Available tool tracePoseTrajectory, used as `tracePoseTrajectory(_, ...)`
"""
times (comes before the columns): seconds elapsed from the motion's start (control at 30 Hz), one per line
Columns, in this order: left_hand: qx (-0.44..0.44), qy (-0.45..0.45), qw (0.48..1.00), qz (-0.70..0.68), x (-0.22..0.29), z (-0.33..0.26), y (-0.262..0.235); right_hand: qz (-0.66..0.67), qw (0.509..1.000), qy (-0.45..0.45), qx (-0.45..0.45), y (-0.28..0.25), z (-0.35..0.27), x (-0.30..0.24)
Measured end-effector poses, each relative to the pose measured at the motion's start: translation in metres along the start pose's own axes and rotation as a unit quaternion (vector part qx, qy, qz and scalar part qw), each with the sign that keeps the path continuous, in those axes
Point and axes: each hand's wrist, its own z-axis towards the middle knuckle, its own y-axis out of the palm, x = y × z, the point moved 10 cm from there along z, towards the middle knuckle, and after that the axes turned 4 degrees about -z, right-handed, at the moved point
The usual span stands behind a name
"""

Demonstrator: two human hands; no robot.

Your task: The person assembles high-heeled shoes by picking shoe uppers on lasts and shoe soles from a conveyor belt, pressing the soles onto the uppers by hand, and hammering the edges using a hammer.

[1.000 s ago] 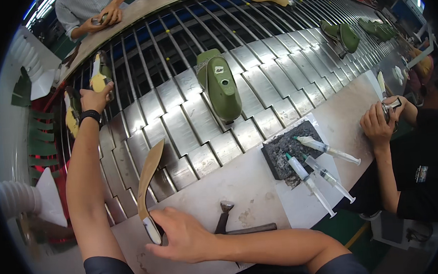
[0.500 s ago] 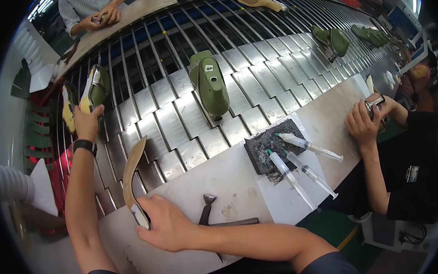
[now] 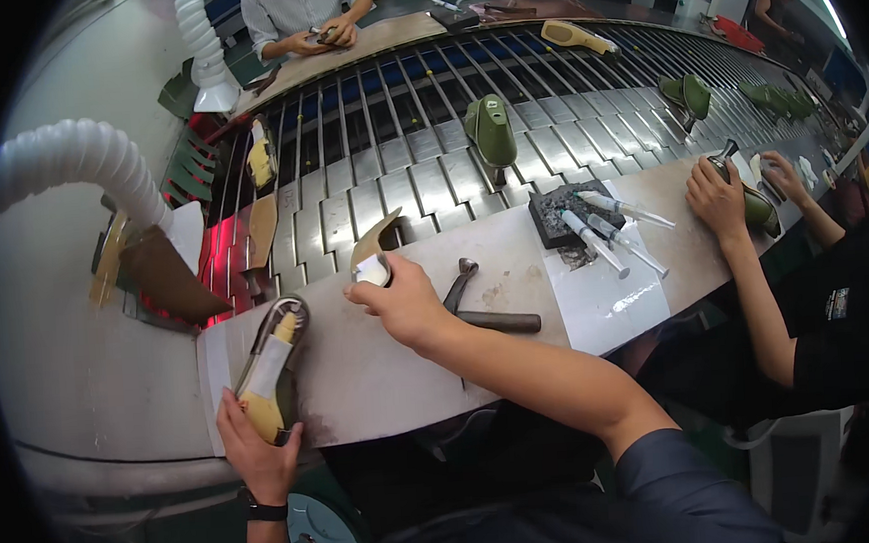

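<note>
My left hand [image 3: 258, 447] grips a green shoe upper on its last [image 3: 280, 380], turned sole up, over the left front of the worktable. Its underside is yellowish with a pale strip down the middle. My right hand [image 3: 411, 298] is closed on the pale heel end of a curved tan insole [image 3: 377, 238], whose other end points toward the conveyor. Close to the right hand, a dark metal hammer-like tool [image 3: 500, 321] lies on the table.
Several syringes [image 3: 592, 244] rest against a dark block [image 3: 556, 219]. Green shoes on lasts [image 3: 492, 134] stand on the slatted conveyor [image 3: 390, 190]. A co-worker's hand [image 3: 717, 199] holds a shoe at right; another person [image 3: 304, 16] works across. White hoses [image 3: 79, 159] hang at left.
My left hand has brought the green shoe from the conveyor back over the worktable, sole up. My right hand still holds the insole. The view has shifted left.
</note>
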Motion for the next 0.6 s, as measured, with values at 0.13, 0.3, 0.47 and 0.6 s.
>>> tracePoseTrajectory(0.13, -0.001, 0.087, 0.996, 0.025, 0.020, -0.042, -0.019, 0.047, 0.998, 0.030, -0.017, 0.021, -0.097, 0.003)
tracePoseTrajectory(0.3, -0.034, -0.132, 0.959, -0.250, -0.033, -0.052, -0.009, -0.109, 0.980, -0.161, 0.039, -0.009, -0.122, -0.013)
tracePoseTrajectory(0.47, -0.058, -0.084, 0.967, -0.232, -0.039, -0.047, -0.021, -0.284, 0.906, -0.265, 0.171, -0.064, -0.104, -0.034)
tracePoseTrajectory(0.6, -0.035, -0.042, 0.976, -0.208, -0.014, -0.019, -0.063, -0.488, 0.829, -0.253, 0.105, -0.073, -0.100, -0.053)
